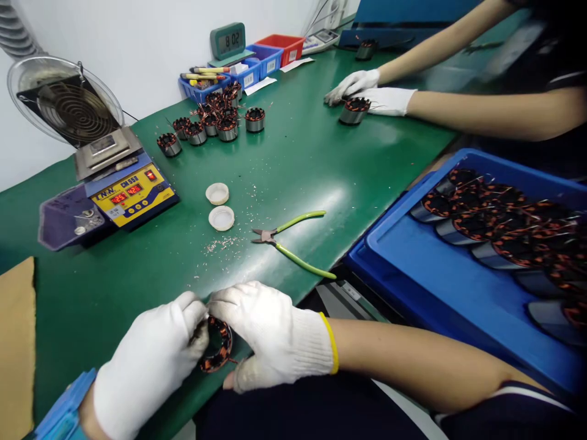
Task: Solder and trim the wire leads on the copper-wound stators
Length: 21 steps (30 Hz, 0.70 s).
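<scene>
A motor stator [224, 349] with copper windings and a dark inner ring is held at the table's near edge. My right hand [263, 336], in a white knit glove with a yellow cuff, curls round its far and right sides. A copper lead sticks out near the thumb. My left hand [153, 357], gloved in white, has its fingers pinched at the stator's left rim; what lies between the fingertips is hidden. Beyond my hands, cutting pliers [268, 236] with green handles lie spread apart among small copper clippings [224, 241].
Two round white lids [221, 218] lie farther back. A solder pot [132, 189] with a yellow panel is at left, cardboard [17, 342] nearer. Several stators [228, 128] stand behind. At right, a blue tray [403, 250] holds more; a co-worker's gloved hands [353, 85] are beside another stator.
</scene>
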Each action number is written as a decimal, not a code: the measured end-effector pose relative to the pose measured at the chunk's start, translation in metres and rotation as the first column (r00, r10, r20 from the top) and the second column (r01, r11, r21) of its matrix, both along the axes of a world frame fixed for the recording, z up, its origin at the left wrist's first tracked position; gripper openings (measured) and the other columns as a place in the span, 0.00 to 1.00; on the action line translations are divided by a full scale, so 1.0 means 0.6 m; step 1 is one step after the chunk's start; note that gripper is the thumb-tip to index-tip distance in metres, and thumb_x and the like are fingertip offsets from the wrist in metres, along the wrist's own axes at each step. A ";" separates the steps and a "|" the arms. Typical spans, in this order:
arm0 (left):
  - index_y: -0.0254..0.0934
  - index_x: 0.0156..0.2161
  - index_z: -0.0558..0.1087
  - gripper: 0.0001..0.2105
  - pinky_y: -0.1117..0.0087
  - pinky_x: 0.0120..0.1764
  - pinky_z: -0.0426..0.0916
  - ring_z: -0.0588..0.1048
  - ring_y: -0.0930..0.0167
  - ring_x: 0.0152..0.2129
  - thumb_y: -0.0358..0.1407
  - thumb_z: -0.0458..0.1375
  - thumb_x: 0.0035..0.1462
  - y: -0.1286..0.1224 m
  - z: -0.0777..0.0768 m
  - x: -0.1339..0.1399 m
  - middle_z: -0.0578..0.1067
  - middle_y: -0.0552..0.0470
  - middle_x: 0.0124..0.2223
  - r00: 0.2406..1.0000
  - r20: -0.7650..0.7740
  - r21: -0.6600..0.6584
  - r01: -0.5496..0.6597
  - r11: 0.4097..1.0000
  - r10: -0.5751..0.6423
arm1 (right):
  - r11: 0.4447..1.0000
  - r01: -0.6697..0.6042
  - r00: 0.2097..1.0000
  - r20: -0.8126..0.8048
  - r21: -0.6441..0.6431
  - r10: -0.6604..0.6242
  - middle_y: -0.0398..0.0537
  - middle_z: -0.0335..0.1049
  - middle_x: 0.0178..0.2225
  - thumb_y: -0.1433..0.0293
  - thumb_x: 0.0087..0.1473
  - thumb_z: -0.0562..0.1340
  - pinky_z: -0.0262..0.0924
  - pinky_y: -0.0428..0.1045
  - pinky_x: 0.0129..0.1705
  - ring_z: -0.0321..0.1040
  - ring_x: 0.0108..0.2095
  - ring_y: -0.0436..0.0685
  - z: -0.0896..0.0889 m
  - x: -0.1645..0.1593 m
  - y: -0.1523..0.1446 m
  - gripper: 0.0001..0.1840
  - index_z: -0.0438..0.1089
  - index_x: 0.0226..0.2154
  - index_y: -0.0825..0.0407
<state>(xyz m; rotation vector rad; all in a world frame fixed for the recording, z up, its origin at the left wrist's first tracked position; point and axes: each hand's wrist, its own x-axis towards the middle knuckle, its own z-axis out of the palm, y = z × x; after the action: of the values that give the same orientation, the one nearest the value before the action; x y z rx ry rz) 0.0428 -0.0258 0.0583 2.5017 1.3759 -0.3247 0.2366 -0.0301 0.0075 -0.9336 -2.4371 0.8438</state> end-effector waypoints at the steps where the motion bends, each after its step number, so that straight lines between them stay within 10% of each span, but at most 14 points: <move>1: 0.40 0.27 0.61 0.10 0.71 0.26 0.57 0.65 0.73 0.20 0.29 0.44 0.58 -0.003 -0.004 -0.001 0.66 0.56 0.25 0.996 0.067 -0.002 -0.060 0.998 0.060 | 1.000 -0.009 1.000 -0.005 0.001 0.009 0.52 0.67 0.45 0.51 0.38 0.68 0.61 0.56 0.45 0.67 0.42 0.64 -0.001 0.000 0.001 0.38 0.63 0.48 0.54; 9: 0.39 0.24 0.63 0.04 0.72 0.27 0.61 0.65 0.72 0.23 0.34 0.51 0.48 0.000 -0.003 0.012 0.67 0.57 0.24 0.745 0.330 -0.390 -0.452 0.802 0.580 | 0.999 -0.036 0.998 -0.056 0.002 0.037 0.56 0.67 0.50 0.54 0.39 0.68 0.60 0.58 0.49 0.66 0.47 0.67 -0.009 0.006 0.001 0.41 0.61 0.53 0.55; 14: 0.36 0.23 0.65 0.09 0.73 0.26 0.59 0.63 0.74 0.22 0.39 0.57 0.45 0.022 -0.009 0.010 0.65 0.58 0.22 0.560 0.317 -0.639 -0.469 0.609 0.765 | 1.000 0.018 0.987 -0.158 0.000 -0.017 0.57 0.68 0.51 0.52 0.41 0.67 0.61 0.58 0.50 0.67 0.48 0.66 -0.009 0.006 -0.005 0.41 0.62 0.54 0.56; 21: 0.34 0.37 0.73 0.15 0.70 0.33 0.66 0.72 0.68 0.30 0.46 0.58 0.53 0.010 -0.005 -0.041 0.75 0.51 0.33 0.447 0.343 -0.745 -0.406 0.529 0.826 | 0.998 0.038 0.940 -0.342 0.045 -0.020 0.57 0.68 0.49 0.49 0.46 0.64 0.63 0.55 0.49 0.68 0.47 0.62 -0.023 0.004 -0.008 0.39 0.61 0.54 0.55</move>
<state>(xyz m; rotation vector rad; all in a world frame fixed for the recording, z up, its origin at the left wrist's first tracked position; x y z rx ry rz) 0.0181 -0.0198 0.0552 1.1864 1.4789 0.3064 0.2393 -0.0346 -0.0065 -0.7325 -2.1302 0.8497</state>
